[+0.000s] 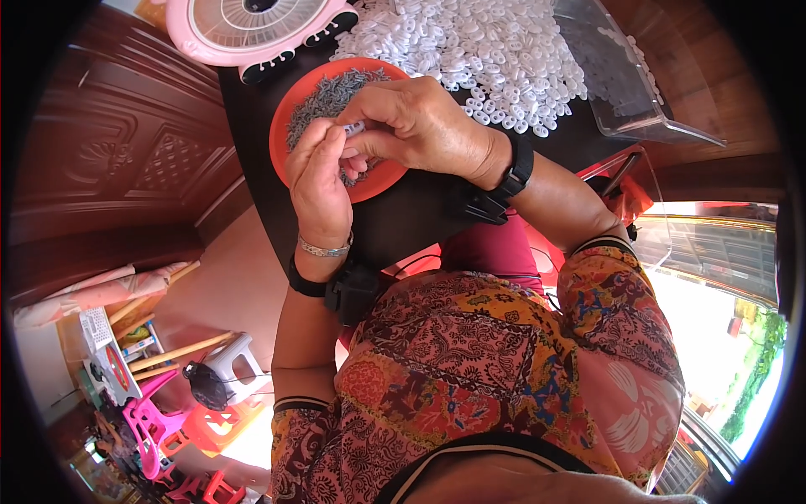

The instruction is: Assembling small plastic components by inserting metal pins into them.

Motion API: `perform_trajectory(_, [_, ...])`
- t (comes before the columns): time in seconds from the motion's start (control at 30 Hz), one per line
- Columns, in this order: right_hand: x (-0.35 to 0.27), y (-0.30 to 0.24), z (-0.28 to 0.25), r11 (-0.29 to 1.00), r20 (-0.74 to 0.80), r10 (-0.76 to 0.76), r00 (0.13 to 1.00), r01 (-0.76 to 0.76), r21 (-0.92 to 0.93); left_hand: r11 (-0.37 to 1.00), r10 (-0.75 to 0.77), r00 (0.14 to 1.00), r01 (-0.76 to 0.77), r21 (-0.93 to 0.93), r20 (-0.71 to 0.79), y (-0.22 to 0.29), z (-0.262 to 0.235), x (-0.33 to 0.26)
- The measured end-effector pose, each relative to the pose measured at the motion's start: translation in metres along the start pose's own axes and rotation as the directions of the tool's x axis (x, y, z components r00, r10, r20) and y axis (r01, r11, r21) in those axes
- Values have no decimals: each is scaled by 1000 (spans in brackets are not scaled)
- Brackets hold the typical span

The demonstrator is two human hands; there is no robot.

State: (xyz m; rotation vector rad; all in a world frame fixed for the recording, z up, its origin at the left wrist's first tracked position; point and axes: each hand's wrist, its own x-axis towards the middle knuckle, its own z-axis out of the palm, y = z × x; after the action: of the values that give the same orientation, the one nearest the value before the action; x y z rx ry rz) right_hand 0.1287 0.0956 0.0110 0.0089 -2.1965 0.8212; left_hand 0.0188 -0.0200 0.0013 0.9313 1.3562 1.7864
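My left hand (321, 181) and my right hand (424, 130) meet over an orange-red bowl (382, 186), fingers closed together. Between their fingertips sits a small white plastic piece (355, 128) with dark spots that look like holes. Fingers cover most of it, and whether a grey part is with it I cannot tell. Many small grey screw-like pieces (312, 111) fill the bowl. Just beyond my right hand spreads a big heap of white oval two-hole plastic pieces (495, 63).
A pink fan (252, 34) lies at the far left of the black table (256, 151). At the far right stands a clear plastic bin (617, 92), with some white pieces by it. Plastic stools (227, 424) and a grey stool (238, 363) are on the floor, lower left.
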Motion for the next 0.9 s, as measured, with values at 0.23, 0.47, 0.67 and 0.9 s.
perform_trajectory(0.23, [3, 0, 3, 995, -7, 77, 997, -77, 58, 998, 20, 999, -22, -50, -40, -2, -2, 1])
perform_trajectory(0.47, [3, 4, 6, 994, 22, 87, 996, -88, 64, 994, -15, 994, 4, -105, -106, -2, -4, 4])
perform_trajectory(0.67, [2, 4, 5, 999, -26, 22, 999, -23, -23, 996, -47, 999, 44, -83, -26, -1, -7, 5])
perform_trajectory(0.9, [2, -1, 4, 1000, -11, -9, 1000, 9, 0, 994, -58, 998, 56, -96, -18, 0, -6, 3])
